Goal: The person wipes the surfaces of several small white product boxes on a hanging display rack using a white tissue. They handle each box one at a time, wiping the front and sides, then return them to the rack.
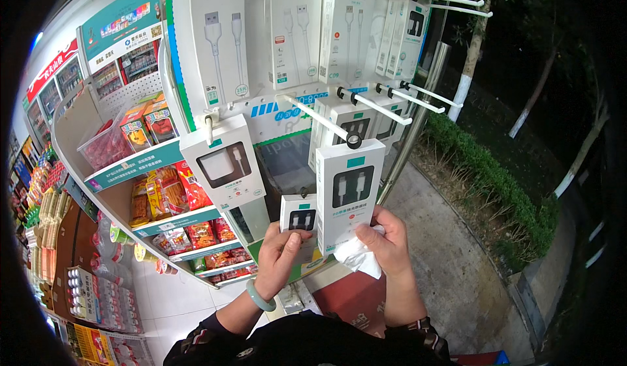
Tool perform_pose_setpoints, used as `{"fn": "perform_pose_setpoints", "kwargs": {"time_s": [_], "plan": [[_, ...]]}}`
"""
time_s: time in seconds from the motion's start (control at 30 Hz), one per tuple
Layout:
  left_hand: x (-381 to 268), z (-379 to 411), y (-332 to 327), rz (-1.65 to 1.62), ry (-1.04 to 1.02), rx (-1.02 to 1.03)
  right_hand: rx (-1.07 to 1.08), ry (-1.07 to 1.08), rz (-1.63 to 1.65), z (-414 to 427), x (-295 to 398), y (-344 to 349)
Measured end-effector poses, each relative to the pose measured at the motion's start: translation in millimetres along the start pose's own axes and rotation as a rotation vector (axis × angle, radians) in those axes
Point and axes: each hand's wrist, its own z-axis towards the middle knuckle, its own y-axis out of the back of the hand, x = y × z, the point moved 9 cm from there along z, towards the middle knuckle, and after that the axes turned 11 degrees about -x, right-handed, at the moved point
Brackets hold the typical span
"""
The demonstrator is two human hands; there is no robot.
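A white cable box [349,170] with a dark window hangs at the tip of a white display hook [318,117]. My right hand [389,241] is at its lower right edge, thumb in front, with a crumpled white tissue [360,254] pressed against the box's lower front. My left hand [279,256], with a pale green bangle [260,296] on the wrist, has its fingers curled across the front of a smaller cable box [302,204]. Whether those fingers grip this box or only rest there, I cannot tell.
More boxed cables [294,33] hang above, and a charger box [223,163] hangs at left. Bare hooks [377,109] jut out on the right beside a metal post [416,116]. Snack shelves [171,189] stand left; a hedge [494,180] and pavement lie right.
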Motion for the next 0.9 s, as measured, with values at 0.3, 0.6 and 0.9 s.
{"fn": "perform_pose_setpoints", "kwargs": {"time_s": [0.3,0.6,0.9], "plan": [[17.7,-8.9,18.9,0.065,0.073,-0.018,0.216,-0.227,0.236,4.0,-16.2,-3.5],[33.4,-21.6,36.1,0.027,0.138,-0.046,0.23,-0.254,0.142,34.4,-23.0,-15.2],[27.6,-37.1,45.3,-0.064,0.094,-0.052,0.021,-0.059,-0.092,76.1,-32.3,-56.9]]}}
